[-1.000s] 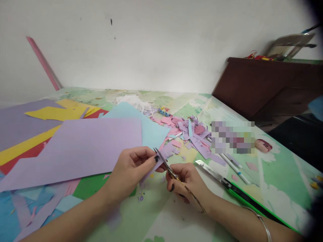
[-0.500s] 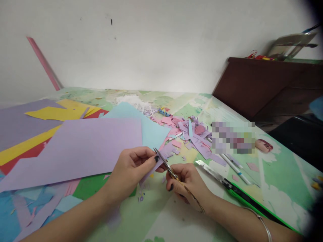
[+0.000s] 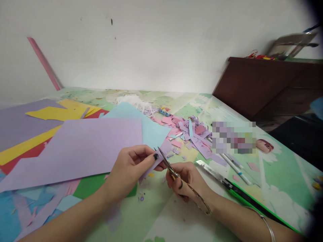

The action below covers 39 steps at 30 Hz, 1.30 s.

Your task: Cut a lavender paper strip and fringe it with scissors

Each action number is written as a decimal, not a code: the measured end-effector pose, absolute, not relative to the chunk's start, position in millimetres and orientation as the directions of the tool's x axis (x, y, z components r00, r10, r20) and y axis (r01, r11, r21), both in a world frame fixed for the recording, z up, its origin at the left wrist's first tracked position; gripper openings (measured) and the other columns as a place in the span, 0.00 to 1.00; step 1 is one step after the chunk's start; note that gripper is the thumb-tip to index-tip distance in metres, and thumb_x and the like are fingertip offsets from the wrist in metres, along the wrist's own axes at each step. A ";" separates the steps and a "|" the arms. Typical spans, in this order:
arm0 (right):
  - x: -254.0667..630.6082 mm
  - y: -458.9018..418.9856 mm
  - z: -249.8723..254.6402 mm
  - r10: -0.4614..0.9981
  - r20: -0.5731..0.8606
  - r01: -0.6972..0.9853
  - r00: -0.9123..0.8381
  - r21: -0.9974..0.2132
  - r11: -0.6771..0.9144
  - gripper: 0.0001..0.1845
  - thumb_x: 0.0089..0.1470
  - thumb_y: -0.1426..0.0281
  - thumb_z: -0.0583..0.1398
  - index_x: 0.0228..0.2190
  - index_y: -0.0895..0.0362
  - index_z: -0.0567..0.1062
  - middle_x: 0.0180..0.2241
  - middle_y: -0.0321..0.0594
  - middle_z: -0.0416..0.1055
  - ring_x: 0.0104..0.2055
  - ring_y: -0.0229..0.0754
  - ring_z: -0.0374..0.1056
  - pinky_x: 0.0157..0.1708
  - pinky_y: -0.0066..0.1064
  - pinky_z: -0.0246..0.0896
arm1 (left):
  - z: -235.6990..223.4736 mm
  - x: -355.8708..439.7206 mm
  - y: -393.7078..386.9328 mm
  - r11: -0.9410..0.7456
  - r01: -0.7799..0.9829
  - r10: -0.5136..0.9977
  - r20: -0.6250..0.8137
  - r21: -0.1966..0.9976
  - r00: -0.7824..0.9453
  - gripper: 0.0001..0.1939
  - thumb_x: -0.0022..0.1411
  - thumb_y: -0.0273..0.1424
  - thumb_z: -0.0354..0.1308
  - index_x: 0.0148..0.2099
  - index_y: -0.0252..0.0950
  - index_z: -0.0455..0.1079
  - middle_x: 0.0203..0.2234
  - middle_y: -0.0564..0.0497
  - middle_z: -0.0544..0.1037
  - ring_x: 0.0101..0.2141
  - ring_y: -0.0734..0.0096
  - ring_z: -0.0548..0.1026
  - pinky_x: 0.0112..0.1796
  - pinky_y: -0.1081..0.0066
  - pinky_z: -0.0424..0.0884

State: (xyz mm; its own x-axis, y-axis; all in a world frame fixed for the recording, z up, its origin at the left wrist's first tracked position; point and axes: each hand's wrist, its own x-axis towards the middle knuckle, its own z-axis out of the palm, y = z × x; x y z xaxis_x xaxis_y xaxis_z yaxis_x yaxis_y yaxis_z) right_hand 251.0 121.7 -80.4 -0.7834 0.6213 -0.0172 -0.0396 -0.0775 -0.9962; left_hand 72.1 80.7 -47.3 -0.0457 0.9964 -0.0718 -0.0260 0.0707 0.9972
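My left hand [image 3: 133, 164] pinches a narrow strip of purple paper [image 3: 148, 170] between thumb and fingers. In my right hand [image 3: 188, 179] is a pair of scissors [image 3: 171, 170], with my thumb and fingers at the handle loops. The blades stand slightly apart, their tips by my left thumb at the strip's upper edge. Behind my left hand lies a large purple sheet [image 3: 96, 144], its left side cut unevenly. A light blue sheet [image 3: 153, 129] sits partly under it.
A green utility knife [image 3: 239, 195], blade out, lies beside my right forearm. Purple and pink paper scraps [image 3: 191, 132] are heaped ahead, near white string [image 3: 136, 102]. Yellow paper [image 3: 50, 113] and other coloured sheets cover the left. A dark brown cabinet [image 3: 264, 87] stands at right.
The scissor blades have parted a little and the handle loop has swung outward to the lower right. My left hand has barely moved, still pinching the strip.
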 end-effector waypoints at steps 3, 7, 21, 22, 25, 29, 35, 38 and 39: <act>250.1 121.3 -80.3 0.627 -0.007 -0.047 -0.779 -0.996 -0.070 0.28 0.44 0.47 0.61 0.21 0.60 0.64 0.16 0.28 0.51 0.14 0.27 0.47 0.11 0.21 0.41 | -46.3 72.1 80.9 0.075 -0.010 0.995 -0.075 0.997 -0.059 0.08 0.55 0.33 0.59 0.29 0.34 0.73 0.26 0.49 0.80 0.28 0.71 0.76 0.32 0.75 0.72; 248.3 120.3 -80.0 0.645 -0.022 -0.041 -0.764 -0.996 -0.082 0.27 0.43 0.48 0.62 0.20 0.60 0.64 0.16 0.28 0.51 0.15 0.26 0.45 0.12 0.21 0.40 | -45.6 73.1 81.2 0.076 -0.006 0.996 -0.076 0.997 -0.056 0.08 0.55 0.33 0.59 0.29 0.34 0.73 0.26 0.50 0.80 0.28 0.70 0.77 0.32 0.75 0.72; 250.1 119.3 -79.6 0.642 -0.013 -0.025 -0.766 -0.998 -0.050 0.27 0.44 0.48 0.61 0.21 0.59 0.63 0.17 0.28 0.50 0.15 0.26 0.45 0.12 0.21 0.40 | -43.7 74.5 81.5 0.050 -0.045 0.996 -0.053 0.998 -0.069 0.07 0.54 0.32 0.60 0.27 0.34 0.73 0.22 0.51 0.78 0.26 0.72 0.76 0.30 0.76 0.72; 249.8 119.3 -79.4 0.645 -0.013 -0.024 -0.764 -0.999 -0.048 0.27 0.44 0.48 0.61 0.21 0.59 0.63 0.17 0.28 0.49 0.15 0.26 0.45 0.12 0.20 0.40 | -44.1 74.7 81.7 0.049 -0.047 0.996 -0.052 0.998 -0.067 0.07 0.55 0.32 0.60 0.27 0.34 0.73 0.23 0.50 0.78 0.26 0.72 0.76 0.30 0.76 0.72; 249.4 119.4 -79.1 0.648 -0.012 -0.019 -0.762 -0.999 -0.041 0.27 0.44 0.48 0.61 0.21 0.60 0.63 0.17 0.28 0.49 0.15 0.26 0.45 0.12 0.21 0.40 | -45.4 75.0 81.1 0.051 -0.057 0.997 -0.054 0.997 -0.055 0.07 0.55 0.32 0.60 0.28 0.33 0.73 0.24 0.50 0.79 0.26 0.73 0.75 0.30 0.76 0.72; 249.6 118.8 -78.3 0.631 -0.012 -0.017 -0.776 -0.999 -0.041 0.26 0.46 0.48 0.60 0.21 0.59 0.63 0.16 0.28 0.51 0.14 0.27 0.46 0.12 0.21 0.42 | -45.8 76.4 78.4 0.050 -0.072 0.998 -0.052 0.996 -0.036 0.08 0.56 0.32 0.59 0.27 0.32 0.71 0.24 0.50 0.79 0.26 0.73 0.76 0.31 0.75 0.73; 251.3 114.2 -76.4 0.615 0.038 -0.044 -0.787 -0.999 0.005 0.26 0.46 0.48 0.59 0.22 0.59 0.65 0.16 0.28 0.53 0.13 0.28 0.50 0.12 0.21 0.46 | -43.5 83.3 72.4 0.007 -0.115 0.999 -0.011 0.993 -0.030 0.09 0.56 0.33 0.59 0.28 0.32 0.68 0.26 0.48 0.79 0.28 0.68 0.77 0.32 0.72 0.73; 256.4 107.0 -75.3 0.613 0.047 -0.044 -0.789 -0.999 0.019 0.27 0.46 0.46 0.58 0.24 0.60 0.66 0.15 0.28 0.54 0.13 0.28 0.51 0.12 0.21 0.47 | -42.2 87.1 62.8 0.012 -0.111 0.999 -0.017 0.994 -0.046 0.10 0.55 0.34 0.60 0.29 0.32 0.68 0.25 0.47 0.79 0.28 0.68 0.77 0.32 0.71 0.73; 259.2 103.8 -75.0 0.611 0.042 -0.037 -0.791 -0.999 0.021 0.27 0.46 0.46 0.58 0.24 0.60 0.66 0.14 0.28 0.54 0.13 0.28 0.51 0.12 0.21 0.47 | -41.9 88.3 58.1 0.018 -0.101 0.998 -0.024 0.995 -0.058 0.10 0.55 0.34 0.60 0.29 0.32 0.67 0.25 0.47 0.79 0.28 0.68 0.77 0.32 0.71 0.73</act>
State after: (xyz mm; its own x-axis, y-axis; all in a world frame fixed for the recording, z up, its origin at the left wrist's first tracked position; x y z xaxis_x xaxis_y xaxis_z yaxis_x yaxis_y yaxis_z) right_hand 259.2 103.8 -75.0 -0.7907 0.6108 0.0422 -0.0367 0.0215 -0.9991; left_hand 88.3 58.1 -41.9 -0.0580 0.9980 -0.0237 -0.1011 0.0177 0.9947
